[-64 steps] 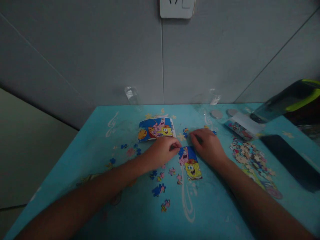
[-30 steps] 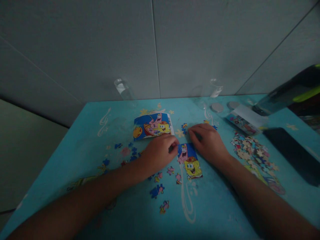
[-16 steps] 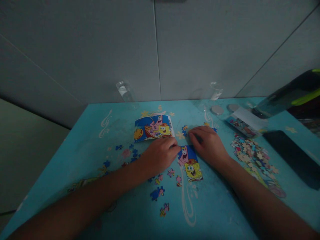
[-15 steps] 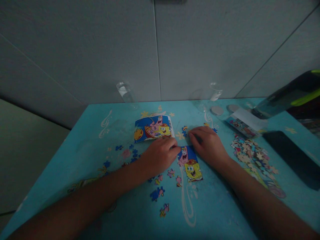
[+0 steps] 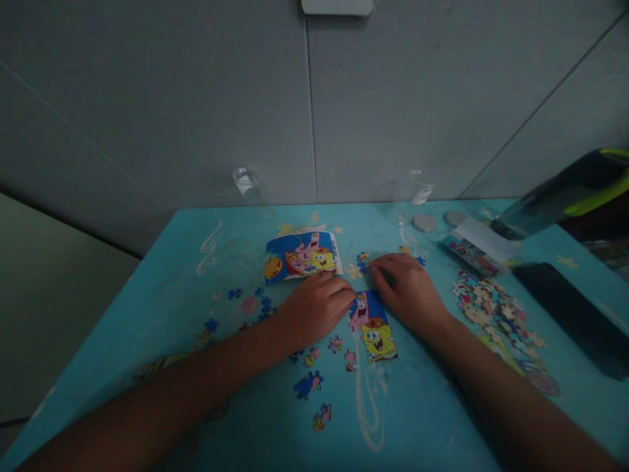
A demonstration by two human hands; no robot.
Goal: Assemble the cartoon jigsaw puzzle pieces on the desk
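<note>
Out on the left, small blue cardboard jigsaw pieces (image 5: 266,303) lie scattered over the turquoise patterned tabletop (image 5: 167,282); next comes the left hand (image 5: 319,308), fingers bent and drawn together, tips at the upper left corner of the joined blue, pink and yellow jigsaw section (image 5: 376,328); whether they pinch anything, I can't tell; that section lies flat, right between the two hands; and here's the right hand (image 5: 405,288), loosely curled beside the section's upper right edge, its grip hidden; farther right, a multicoloured heap of loose pieces (image 5: 496,308).
</note>
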